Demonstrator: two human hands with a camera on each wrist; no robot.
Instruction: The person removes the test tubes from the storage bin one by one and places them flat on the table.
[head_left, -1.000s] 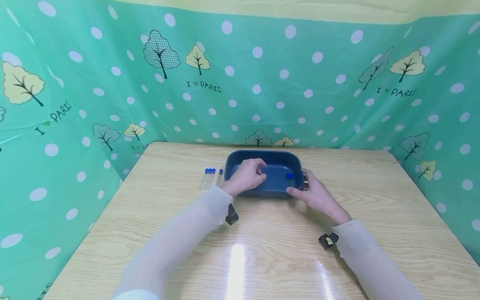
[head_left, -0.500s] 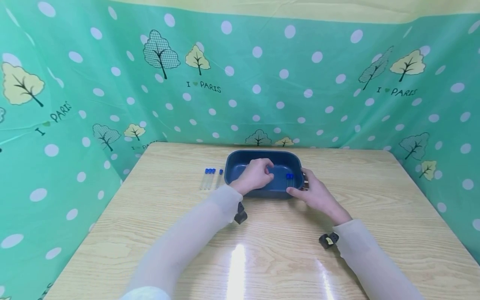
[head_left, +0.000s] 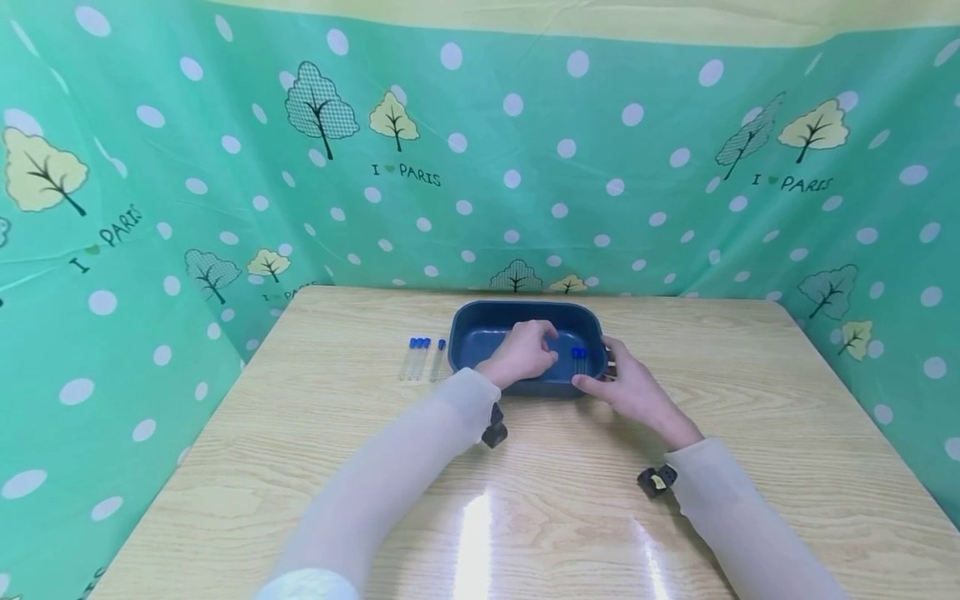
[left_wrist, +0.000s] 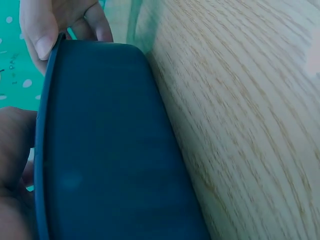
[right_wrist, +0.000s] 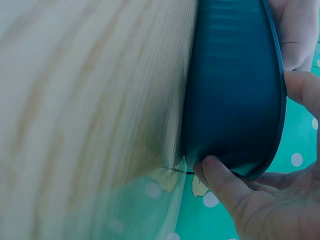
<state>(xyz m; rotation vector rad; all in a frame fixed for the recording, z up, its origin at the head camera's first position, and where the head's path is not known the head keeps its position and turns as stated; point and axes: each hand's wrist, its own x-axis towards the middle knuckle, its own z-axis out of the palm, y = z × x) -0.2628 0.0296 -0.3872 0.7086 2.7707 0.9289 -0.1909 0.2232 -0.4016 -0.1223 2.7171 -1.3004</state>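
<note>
A dark blue plastic bin (head_left: 555,388) stands at the back of the table. My left hand (head_left: 523,352) reaches over its front wall, fingers bent inside it; whether they pinch anything is hidden. In the left wrist view, the bin's outer wall (left_wrist: 110,130) covers the left fingertips. With the thumb at the front rim and fingers round the end wall, my right hand (head_left: 633,385) grips the bin's right end. Two blue-capped clear tubes (head_left: 579,360) lie inside near that end. Left of the bin, several similar tubes (head_left: 417,360) lie side by side, one (head_left: 438,360) slightly apart.
The wood-grain table (head_left: 570,500) extends in front of the bin. A green dotted curtain (head_left: 495,183) hangs behind and along both sides. Each wrist carries a small black camera (head_left: 657,481).
My left hand has slid to the right inside the bin, closer to the two tubes there. The right hand and the bin have stayed in place.
</note>
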